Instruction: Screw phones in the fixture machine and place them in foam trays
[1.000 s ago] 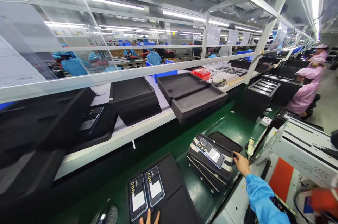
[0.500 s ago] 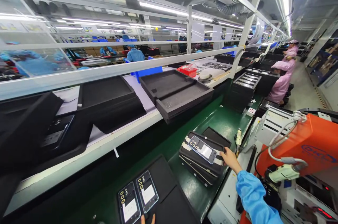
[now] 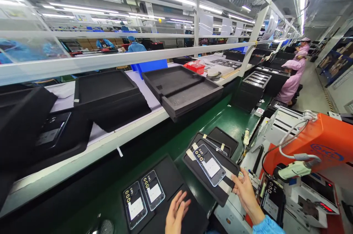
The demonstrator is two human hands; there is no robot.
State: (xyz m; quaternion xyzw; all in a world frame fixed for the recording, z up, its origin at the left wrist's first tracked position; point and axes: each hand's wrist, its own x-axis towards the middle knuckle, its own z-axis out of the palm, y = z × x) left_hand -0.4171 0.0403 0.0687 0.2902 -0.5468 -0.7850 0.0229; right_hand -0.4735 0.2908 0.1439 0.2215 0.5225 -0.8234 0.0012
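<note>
My right hand point(image 3: 245, 195) grips the near edge of a black foam tray point(image 3: 205, 180), lifted and tilted above a stack of like trays point(image 3: 220, 140) on the green belt. A phone back cover point(image 3: 209, 159) with several camera holes and a white label lies on the lifted tray. My left hand point(image 3: 176, 213) hovers with fingers apart over another black tray point(image 3: 171, 182) near the bottom edge. That tray carries two similar covers point(image 3: 145, 198) side by side.
A white shelf point(image 3: 132, 131) above the green conveyor point(image 3: 234, 120) holds empty black foam trays point(image 3: 182, 92). An orange and white machine point(image 3: 311, 153) stands at my right. Seated people in pink coats point(image 3: 292, 79) work farther down the line, others in blue behind the shelf.
My right hand has lifted the top tray with its cover off the stack and drawn it toward me. My left hand has risen into view over the near tray. The view shifted right.
</note>
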